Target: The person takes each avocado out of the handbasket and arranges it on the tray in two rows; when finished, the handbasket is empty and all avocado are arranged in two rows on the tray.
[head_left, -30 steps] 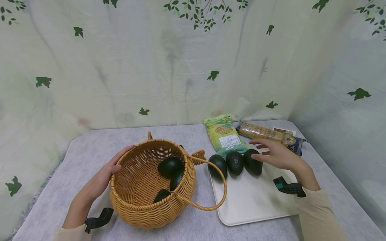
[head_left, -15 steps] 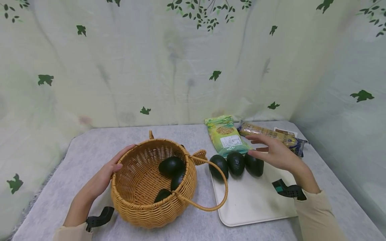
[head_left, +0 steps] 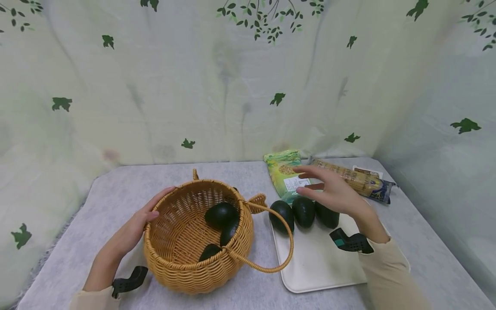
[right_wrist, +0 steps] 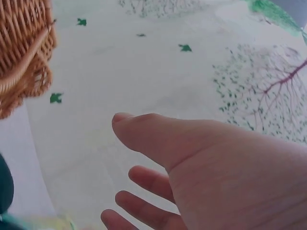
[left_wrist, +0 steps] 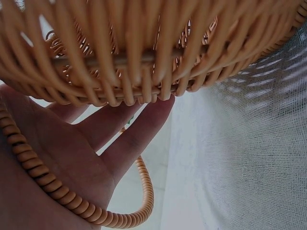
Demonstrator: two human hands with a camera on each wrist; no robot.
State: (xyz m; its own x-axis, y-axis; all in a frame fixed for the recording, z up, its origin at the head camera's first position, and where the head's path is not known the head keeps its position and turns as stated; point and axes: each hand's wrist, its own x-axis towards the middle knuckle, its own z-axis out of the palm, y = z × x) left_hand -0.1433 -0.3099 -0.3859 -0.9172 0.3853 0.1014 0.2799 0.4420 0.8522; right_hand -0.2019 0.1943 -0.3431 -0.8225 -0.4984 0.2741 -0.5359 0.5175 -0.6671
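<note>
A round wicker basket [head_left: 193, 275] stands tilted toward me, several dark green avocados [head_left: 221, 215] visible inside. My left hand [head_left: 133, 226] holds its left rim, thumb over the edge. In the left wrist view, the fingers of that left hand [left_wrist: 72, 148] touch the outer wicker, and a coiled handle [left_wrist: 62, 194] crosses the palm. Three more avocados [head_left: 304, 212] lie in a row at the back of a white tray [head_left: 321, 267]. Above them hovers my right hand [head_left: 335, 189], fingers spread and holding nothing; the right wrist view shows the same hand [right_wrist: 206, 167].
Behind the tray lies a yellow-green food packet [head_left: 276, 172], partly covered by the right hand. A long clear packet [head_left: 360, 181] with a dark blue end sits to its right, by a small label card [head_left: 368, 171]. A second basket handle [head_left: 291, 245] overhangs the tray's left edge.
My right hand has moved left and slightly up, from beside the rightmost avocado to above the row. The left hand and basket keep their place; the view has shifted slightly.
</note>
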